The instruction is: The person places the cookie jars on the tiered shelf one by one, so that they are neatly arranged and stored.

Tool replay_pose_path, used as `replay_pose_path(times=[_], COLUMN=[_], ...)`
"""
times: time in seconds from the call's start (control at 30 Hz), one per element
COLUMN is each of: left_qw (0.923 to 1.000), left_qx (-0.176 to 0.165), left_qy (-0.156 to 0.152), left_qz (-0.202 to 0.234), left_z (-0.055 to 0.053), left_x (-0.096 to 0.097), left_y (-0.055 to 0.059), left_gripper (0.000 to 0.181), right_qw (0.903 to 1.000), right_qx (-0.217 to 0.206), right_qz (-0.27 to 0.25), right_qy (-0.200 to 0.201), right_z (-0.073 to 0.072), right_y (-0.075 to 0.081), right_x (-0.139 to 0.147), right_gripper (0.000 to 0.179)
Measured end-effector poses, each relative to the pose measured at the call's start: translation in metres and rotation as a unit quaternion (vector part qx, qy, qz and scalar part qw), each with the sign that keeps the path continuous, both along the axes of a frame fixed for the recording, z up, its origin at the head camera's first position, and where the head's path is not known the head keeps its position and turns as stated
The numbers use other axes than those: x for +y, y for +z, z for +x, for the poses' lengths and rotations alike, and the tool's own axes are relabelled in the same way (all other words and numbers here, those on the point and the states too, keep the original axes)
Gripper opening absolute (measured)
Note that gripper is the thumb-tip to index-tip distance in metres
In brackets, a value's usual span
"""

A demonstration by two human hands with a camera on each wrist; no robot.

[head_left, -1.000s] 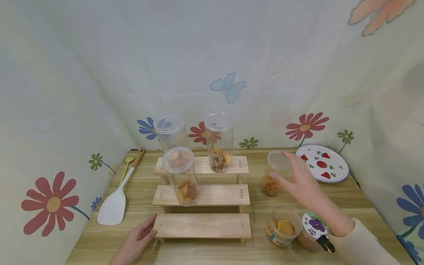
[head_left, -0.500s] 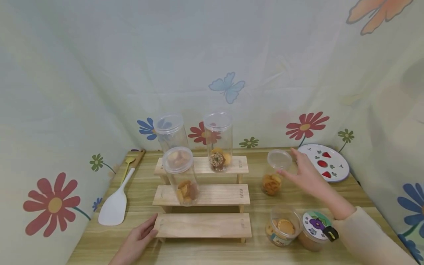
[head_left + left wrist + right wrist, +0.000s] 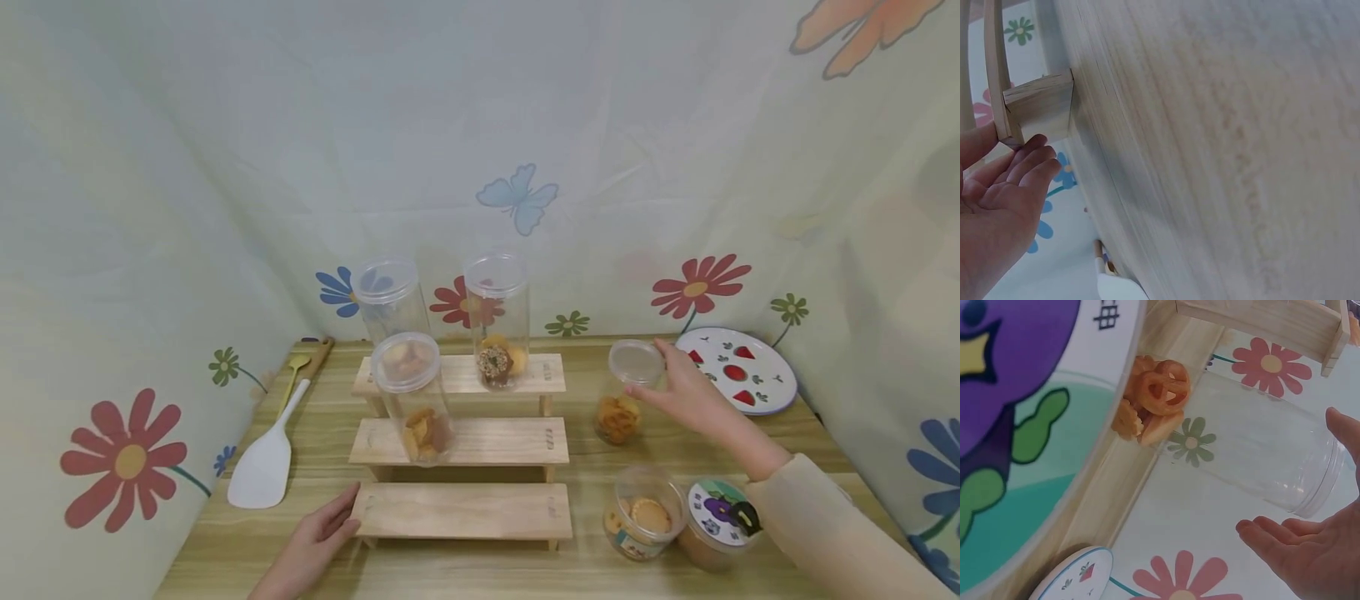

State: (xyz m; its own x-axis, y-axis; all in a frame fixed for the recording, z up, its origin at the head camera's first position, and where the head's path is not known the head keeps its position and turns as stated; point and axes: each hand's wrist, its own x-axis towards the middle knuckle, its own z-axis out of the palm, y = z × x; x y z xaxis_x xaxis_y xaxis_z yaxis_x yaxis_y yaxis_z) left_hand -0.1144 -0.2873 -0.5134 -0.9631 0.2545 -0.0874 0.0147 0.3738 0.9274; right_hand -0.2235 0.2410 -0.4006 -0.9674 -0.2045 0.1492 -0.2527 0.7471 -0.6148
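My left hand (image 3: 307, 546) holds the left end of the lowest board of a three-step wooden display rack (image 3: 465, 510); in the left wrist view the board's end (image 3: 999, 81) lies between thumb and fingers. To the rack's right stands a clear lidded jar (image 3: 636, 364) with pretzel-shaped cookies (image 3: 1163, 387) at its bottom. My right hand (image 3: 693, 398) is beside the jar's lid, thumb and fingers spread around it. In the right wrist view a gap shows between the fingers and the jar. Three similar jars stand on the rack, one on the middle step (image 3: 423, 429).
An open tub of cookies (image 3: 636, 546) and a tub with a flower-printed lid (image 3: 716, 550) stand front right. Behind my right hand lies a plate with red fruit designs (image 3: 776, 387). A white spatula (image 3: 261, 467) and a yellow spoon (image 3: 291, 379) lie on the left.
My right hand has drawn back to the right from the pretzel cookie jar, its thumb and fingers coming off the side and lid. The jar and my left hand keep their places.
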Motion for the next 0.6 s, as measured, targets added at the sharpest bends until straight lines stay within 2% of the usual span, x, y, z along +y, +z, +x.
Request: replay_pose_path(times=[0.2, 0.47, 0.6], left_qw=[0.9999, 1.0000, 1.0000], left_qx=[-0.009, 0.001, 0.007], left_qy=[0.002, 0.008, 0.000], left_qz=[0.006, 0.006, 0.006], left_z=[-0.0002, -0.0013, -0.0002], left_x=[0.0016, 0.0006, -0.0005], left_y=[-0.0005, -0.0027, -0.0021], left_gripper=[0.058, 0.058, 0.058], right_qw=[0.9999, 0.9997, 0.9993], right_qx=[-0.004, -0.007, -0.015], right_qz=[-0.009, -0.021, -0.034], right_qy=[0.000, 0.006, 0.006], right_z=[0.0003, -0.0025, -0.0014], right_y=[-0.0029, -0.0068, -0.0079], right_x=[0.0028, 0.0053, 0.0048], right_gripper=[0.085, 0.083, 0.081])
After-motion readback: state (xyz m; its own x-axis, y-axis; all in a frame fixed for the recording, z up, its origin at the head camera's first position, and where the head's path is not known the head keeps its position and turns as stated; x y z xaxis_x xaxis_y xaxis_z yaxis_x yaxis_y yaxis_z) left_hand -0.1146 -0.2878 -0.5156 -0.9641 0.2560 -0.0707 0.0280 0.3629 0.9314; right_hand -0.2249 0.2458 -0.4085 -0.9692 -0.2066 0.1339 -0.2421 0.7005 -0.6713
